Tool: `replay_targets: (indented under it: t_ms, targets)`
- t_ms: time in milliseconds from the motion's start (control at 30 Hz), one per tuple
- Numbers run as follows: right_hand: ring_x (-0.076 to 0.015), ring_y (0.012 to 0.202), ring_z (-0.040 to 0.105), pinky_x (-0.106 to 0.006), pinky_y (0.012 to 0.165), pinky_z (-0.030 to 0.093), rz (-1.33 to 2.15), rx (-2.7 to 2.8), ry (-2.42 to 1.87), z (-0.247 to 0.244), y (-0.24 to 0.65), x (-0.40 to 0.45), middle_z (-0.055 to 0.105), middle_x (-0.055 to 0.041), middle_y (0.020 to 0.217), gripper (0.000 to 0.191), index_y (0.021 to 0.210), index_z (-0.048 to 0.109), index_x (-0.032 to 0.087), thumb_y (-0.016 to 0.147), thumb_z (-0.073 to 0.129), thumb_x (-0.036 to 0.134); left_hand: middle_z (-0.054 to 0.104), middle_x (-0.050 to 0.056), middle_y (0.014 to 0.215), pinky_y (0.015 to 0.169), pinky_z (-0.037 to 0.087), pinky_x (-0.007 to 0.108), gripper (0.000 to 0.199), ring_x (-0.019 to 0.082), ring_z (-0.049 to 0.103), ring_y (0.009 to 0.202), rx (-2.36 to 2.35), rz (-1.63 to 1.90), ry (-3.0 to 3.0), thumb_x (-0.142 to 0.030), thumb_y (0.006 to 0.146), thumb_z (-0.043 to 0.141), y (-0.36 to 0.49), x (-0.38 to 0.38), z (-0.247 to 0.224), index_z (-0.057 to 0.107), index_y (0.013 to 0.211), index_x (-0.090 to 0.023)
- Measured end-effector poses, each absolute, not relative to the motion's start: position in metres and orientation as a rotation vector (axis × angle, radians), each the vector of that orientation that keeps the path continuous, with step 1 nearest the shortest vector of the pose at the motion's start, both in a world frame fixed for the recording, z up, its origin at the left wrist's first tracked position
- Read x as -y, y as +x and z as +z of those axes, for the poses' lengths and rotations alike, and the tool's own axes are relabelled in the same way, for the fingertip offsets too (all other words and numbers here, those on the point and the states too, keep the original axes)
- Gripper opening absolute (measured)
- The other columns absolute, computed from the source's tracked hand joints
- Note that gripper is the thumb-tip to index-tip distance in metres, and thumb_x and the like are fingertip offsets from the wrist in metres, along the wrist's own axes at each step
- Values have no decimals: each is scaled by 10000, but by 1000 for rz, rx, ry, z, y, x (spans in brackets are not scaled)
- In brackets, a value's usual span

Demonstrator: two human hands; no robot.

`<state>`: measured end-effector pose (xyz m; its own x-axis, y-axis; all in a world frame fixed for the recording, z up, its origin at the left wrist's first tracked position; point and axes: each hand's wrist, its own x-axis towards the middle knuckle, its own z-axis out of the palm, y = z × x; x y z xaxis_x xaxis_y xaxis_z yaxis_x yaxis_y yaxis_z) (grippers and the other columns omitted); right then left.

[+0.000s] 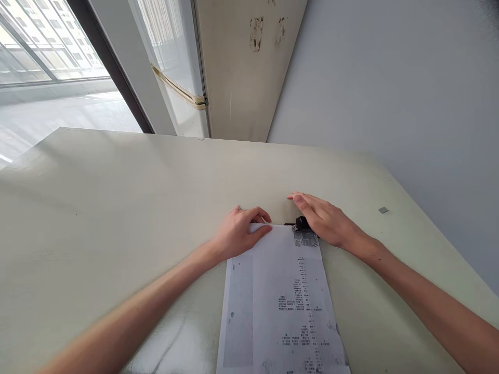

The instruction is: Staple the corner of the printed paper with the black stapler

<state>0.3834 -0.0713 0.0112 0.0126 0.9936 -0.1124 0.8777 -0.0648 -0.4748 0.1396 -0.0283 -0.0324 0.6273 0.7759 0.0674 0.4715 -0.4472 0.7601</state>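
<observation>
A printed stack of paper sheets lies on the table, its print upside down to me. My left hand is closed on the far edge of the sheets, thumb on top and fingers curled over behind. At the far right corner of the paper sits a black stapler, with the corner at its jaw. Over it rests my right hand, palm side against the stapler and fingers stretched out to the left. That hand hides most of the stapler's body.
A pale table spreads around the paper. On its right part lies a small grey flat piece. Behind the table stand a fridge with a yellowed handle and a grey wall. A window is at the far left.
</observation>
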Motion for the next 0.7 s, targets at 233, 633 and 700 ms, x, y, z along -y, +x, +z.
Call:
replay_targets:
  t_ms: [233,633,700]
  targets:
    - [-296,1221,672,-418,908,544,550,1990,-2008,6,383,69,745,-29,1297,615,1296,680,341,1089,189,647,809,-34,978,1015,454,428,149,195,697,865,-969,542,2121,-402,980,608,139,28,-33,652,1001,-262]
    - [-298,1307,636,-418,923,569,573,2010,-2061,9,380,70,689,-12,1410,564,1301,670,343,1102,205,592,815,-35,979,1034,464,424,118,191,716,850,-985,574,2129,-374,978,616,141,31,-34,658,990,-265]
    - [-302,1353,607,-432,957,568,590,2008,-2096,10,379,70,655,-2,1465,564,1304,670,344,1101,202,586,815,-39,973,1032,468,423,106,190,719,844,-987,571,2127,-364,977,618,142,32,-33,655,991,-266]
